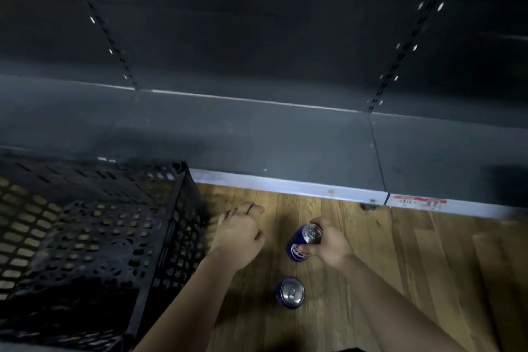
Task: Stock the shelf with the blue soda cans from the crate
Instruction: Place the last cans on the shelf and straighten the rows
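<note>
Can point(297, 247) held in right grip point(328, 243) | second can point(290, 293) on floor point(405, 254), apart

right grip point(331, 243) holds blue can point(298, 244); second can point(291, 293) on floor point(400, 266).
</note>
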The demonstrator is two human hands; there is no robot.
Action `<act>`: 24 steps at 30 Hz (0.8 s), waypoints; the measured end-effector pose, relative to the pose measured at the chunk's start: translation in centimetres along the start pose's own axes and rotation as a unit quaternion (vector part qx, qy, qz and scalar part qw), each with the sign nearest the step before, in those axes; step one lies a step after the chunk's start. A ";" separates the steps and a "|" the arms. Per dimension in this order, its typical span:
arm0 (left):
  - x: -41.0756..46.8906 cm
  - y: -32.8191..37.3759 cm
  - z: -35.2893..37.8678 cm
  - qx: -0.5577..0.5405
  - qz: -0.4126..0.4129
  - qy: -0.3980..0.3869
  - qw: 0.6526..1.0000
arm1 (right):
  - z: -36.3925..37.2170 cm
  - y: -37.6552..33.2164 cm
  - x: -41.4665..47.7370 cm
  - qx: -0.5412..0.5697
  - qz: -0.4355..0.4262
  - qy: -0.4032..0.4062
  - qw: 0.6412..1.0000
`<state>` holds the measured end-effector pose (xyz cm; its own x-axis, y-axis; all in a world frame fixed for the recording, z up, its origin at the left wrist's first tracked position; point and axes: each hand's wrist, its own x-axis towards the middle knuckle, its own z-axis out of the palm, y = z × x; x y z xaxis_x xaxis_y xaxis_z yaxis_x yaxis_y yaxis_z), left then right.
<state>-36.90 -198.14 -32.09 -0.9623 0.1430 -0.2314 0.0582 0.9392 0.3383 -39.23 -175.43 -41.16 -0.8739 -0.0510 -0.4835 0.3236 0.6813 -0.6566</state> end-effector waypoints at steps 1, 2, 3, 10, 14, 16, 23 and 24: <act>-0.1 0.6 -1.5 0.002 0.001 0.000 1.000 | -1.3 -1.3 -0.5 0.010 -0.007 0.001 1.000; -0.3 1.3 -2.9 0.005 0.002 -0.004 1.000 | -2.5 -2.6 -1.2 0.019 -0.015 0.003 1.000; -0.6 1.9 -4.3 0.010 0.004 -0.008 1.000 | -3.7 -4.0 -1.9 0.030 -0.021 0.007 0.999; -2.9 8.3 -18.7 -0.003 0.044 0.010 0.999 | -15.3 -17.3 -9.9 0.112 -0.067 0.063 0.989; -5.2 12.7 -28.3 0.000 0.060 0.010 0.998 | -22.4 -26.0 -15.8 0.177 -0.092 0.072 0.977; -6.4 14.9 -33.3 -0.002 0.060 0.011 0.998 | -25.9 -30.4 -18.9 0.195 -0.105 0.081 0.972; -10.9 21.3 -48.0 -0.215 0.059 0.015 0.975 | -37.1 -43.9 -27.9 0.205 -0.176 0.100 0.958; -11.4 22.0 -49.8 -0.274 0.058 0.015 0.960 | -38.6 -45.7 -29.1 0.208 -0.188 0.105 0.954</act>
<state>-37.89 -194.63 23.40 -0.9653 0.2205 -0.1396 0.0252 0.6112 0.7911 -42.62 -176.87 25.22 -0.9959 -0.0573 -0.0704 0.0507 0.2930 -0.9548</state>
